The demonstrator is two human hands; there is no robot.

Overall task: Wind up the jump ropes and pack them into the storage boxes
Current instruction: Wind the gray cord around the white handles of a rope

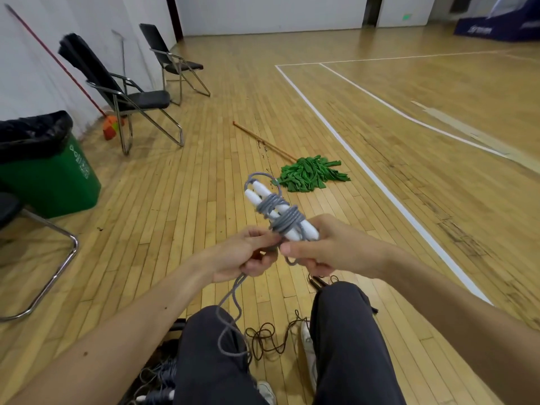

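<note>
A jump rope with two white handles and a grey cord is held in front of me, above my knees. The cord is wound several times round both handles. My right hand grips the near ends of the handles. My left hand pinches the grey cord just beside the bundle. The loose grey tail hangs from my left hand down over my left knee. A dark brown rope lies tangled on the floor between my feet. More grey ropes sit in a dark container at bottom left, partly hidden by my leg.
A green mop with a wooden handle lies on the wooden floor ahead. A green bin with a black bag stands at left. Two black folding chairs stand by the wall, and a chair frame is at near left.
</note>
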